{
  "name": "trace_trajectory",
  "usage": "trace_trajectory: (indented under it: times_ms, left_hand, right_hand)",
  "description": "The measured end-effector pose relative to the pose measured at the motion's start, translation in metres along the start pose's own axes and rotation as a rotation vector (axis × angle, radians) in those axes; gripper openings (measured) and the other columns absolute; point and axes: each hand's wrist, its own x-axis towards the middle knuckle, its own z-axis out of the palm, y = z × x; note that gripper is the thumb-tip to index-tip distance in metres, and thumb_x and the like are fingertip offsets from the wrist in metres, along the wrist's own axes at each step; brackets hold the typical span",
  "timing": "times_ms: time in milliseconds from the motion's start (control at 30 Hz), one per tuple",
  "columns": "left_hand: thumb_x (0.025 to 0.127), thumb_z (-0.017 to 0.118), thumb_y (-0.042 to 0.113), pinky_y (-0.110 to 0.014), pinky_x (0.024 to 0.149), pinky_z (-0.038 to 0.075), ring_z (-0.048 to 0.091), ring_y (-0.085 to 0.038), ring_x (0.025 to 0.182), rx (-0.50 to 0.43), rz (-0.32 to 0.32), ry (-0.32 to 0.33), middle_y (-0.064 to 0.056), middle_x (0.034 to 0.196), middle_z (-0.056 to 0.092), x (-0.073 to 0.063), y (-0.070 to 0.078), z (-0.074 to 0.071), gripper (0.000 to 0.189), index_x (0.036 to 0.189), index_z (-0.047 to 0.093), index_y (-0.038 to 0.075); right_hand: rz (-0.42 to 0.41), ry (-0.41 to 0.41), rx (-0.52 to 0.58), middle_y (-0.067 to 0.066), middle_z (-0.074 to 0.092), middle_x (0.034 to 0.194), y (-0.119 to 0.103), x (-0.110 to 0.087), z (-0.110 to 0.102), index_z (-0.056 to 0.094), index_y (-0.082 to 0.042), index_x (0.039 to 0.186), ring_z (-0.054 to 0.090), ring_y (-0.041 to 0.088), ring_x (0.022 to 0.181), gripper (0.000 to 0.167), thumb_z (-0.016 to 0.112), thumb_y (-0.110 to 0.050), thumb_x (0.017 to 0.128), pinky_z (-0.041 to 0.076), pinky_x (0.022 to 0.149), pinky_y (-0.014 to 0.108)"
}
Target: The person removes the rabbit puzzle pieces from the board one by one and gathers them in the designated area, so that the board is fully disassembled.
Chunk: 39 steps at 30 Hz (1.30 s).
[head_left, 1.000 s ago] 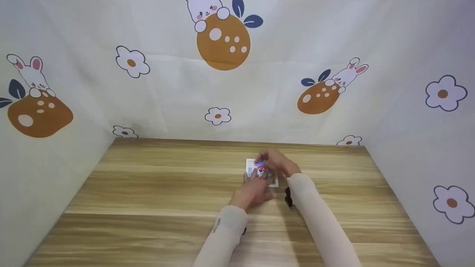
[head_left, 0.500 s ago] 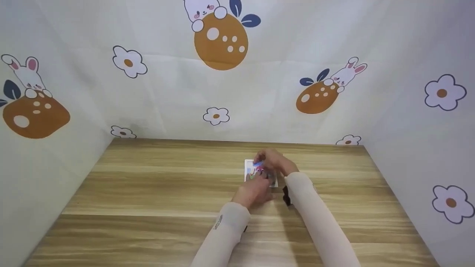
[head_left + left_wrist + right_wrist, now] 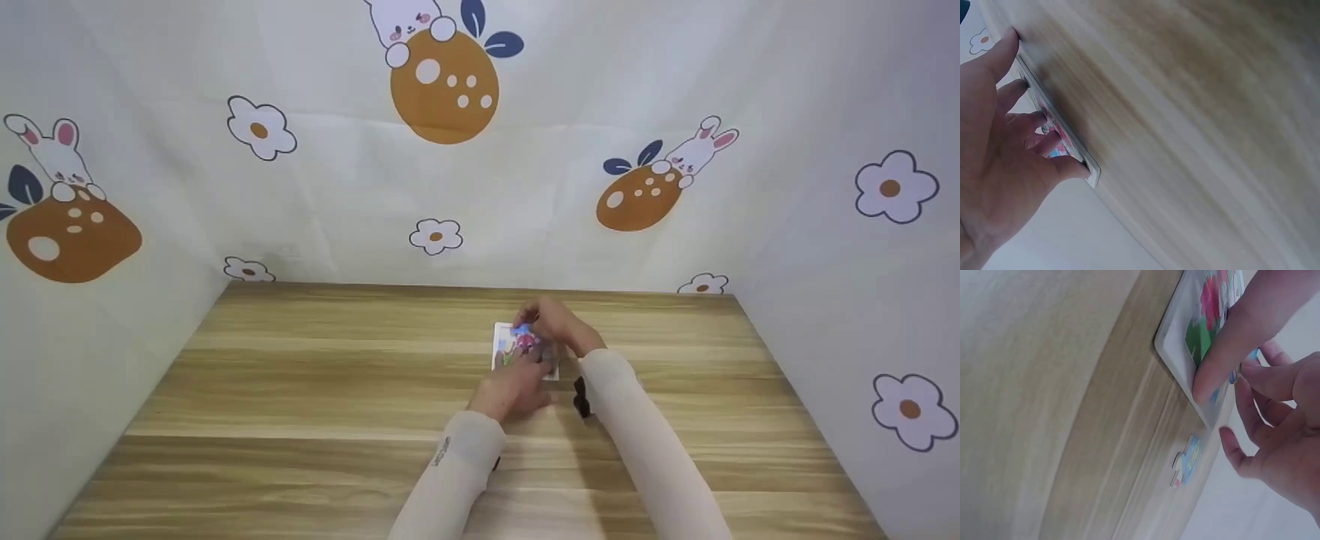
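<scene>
A small jigsaw puzzle with a white-edged tray [image 3: 497, 337] lies on the table, printed with a pink figure and green and blue areas. My left hand [image 3: 514, 386] reaches over its near side, fingers spread, fingertips resting on the picture and at the tray's edge. In the left wrist view these fingertips [image 3: 1075, 169] meet the rim. At the far side my right hand [image 3: 555, 322] pinches a blue puzzle piece [image 3: 523, 328] between thumb and fingers, at the top of the picture. The right wrist view shows a left finger [image 3: 1224, 354] pressing near the tray's corner.
A loose blue puzzle piece [image 3: 1188, 460] lies on the wooden table [image 3: 300, 390] beside the tray in the right wrist view, below the right hand. A pale curtain [image 3: 337, 180] printed with rabbits, oranges and flowers encloses the back and sides.
The blue piece stood tilted at the right fingertips one second ago; now it looks flatter against the picture. My left fingers have shifted slightly on the puzzle. The right hand stays nearly in place.
</scene>
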Motion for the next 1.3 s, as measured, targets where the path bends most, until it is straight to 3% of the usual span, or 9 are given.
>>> trace_trajectory:
  times_ms: [367, 600, 833, 1000, 1100, 1300]
  left_hand:
    - [0.098, 0.061, 0.042, -0.059, 0.125, 0.016, 0.018, -0.031, 0.157, -0.023, -0.014, -0.017, -0.006, 0.168, 0.022, 0.001, -0.002, 0.002, 0.065, 0.156, 0.036, 0.028]
    - [0.097, 0.062, 0.043, -0.057, 0.125, 0.017, 0.018, -0.029, 0.157, -0.027, -0.013, -0.009, -0.005, 0.169, 0.021, 0.002, -0.003, 0.003, 0.066, 0.156, 0.036, 0.030]
    - [0.098, 0.060, 0.044, -0.059, 0.125, 0.015, 0.015, -0.031, 0.157, -0.044, -0.013, -0.017, -0.006, 0.169, 0.018, 0.003, -0.002, 0.004, 0.066, 0.157, 0.035, 0.029]
    - [0.098, 0.060, 0.044, -0.058, 0.125, 0.015, 0.016, -0.030, 0.157, -0.034, -0.019, -0.015, -0.006, 0.169, 0.018, 0.003, -0.002, 0.005, 0.066, 0.157, 0.034, 0.029]
    - [0.098, 0.059, 0.046, -0.058, 0.125, 0.016, 0.016, -0.031, 0.157, -0.015, -0.027, -0.013, -0.006, 0.169, 0.019, 0.003, 0.000, 0.006, 0.068, 0.157, 0.033, 0.026]
    - [0.099, 0.057, 0.047, -0.058, 0.125, 0.016, 0.014, -0.033, 0.157, -0.013, -0.043, -0.021, -0.008, 0.169, 0.019, 0.002, 0.001, 0.006, 0.069, 0.158, 0.033, 0.018]
  right_hand:
    - [-0.042, 0.057, 0.034, 0.021, 0.070, 0.109, 0.020, -0.013, -0.030, 0.071, 0.004, 0.117, 0.065, 0.033, 0.101, 0.044, 0.043, 0.018, 0.086, 0.056, 0.086, 0.039]
    - [-0.024, 0.087, 0.011, 0.023, 0.072, 0.106, 0.043, -0.031, -0.054, 0.073, 0.006, 0.110, 0.067, 0.034, 0.098, 0.038, 0.047, 0.016, 0.085, 0.056, 0.089, 0.045]
    - [0.053, 0.065, 0.026, 0.022, 0.072, 0.110, 0.064, -0.048, -0.067, 0.073, 0.006, 0.108, 0.065, 0.030, 0.097, 0.034, 0.049, 0.015, 0.085, 0.055, 0.081, 0.032]
    - [0.054, 0.038, 0.005, 0.022, 0.073, 0.108, 0.076, -0.052, -0.066, 0.074, 0.006, 0.104, 0.061, 0.022, 0.090, 0.033, 0.050, 0.016, 0.084, 0.048, 0.073, 0.023]
    - [0.066, 0.029, -0.008, 0.022, 0.074, 0.110, 0.080, -0.053, -0.064, 0.074, 0.006, 0.106, 0.062, 0.022, 0.094, 0.029, 0.055, 0.015, 0.086, 0.050, 0.079, 0.026]
    - [0.116, 0.041, 0.012, 0.022, 0.072, 0.117, 0.084, -0.053, -0.059, 0.072, 0.004, 0.113, 0.065, 0.031, 0.111, 0.025, 0.065, 0.007, 0.090, 0.052, 0.100, 0.044]
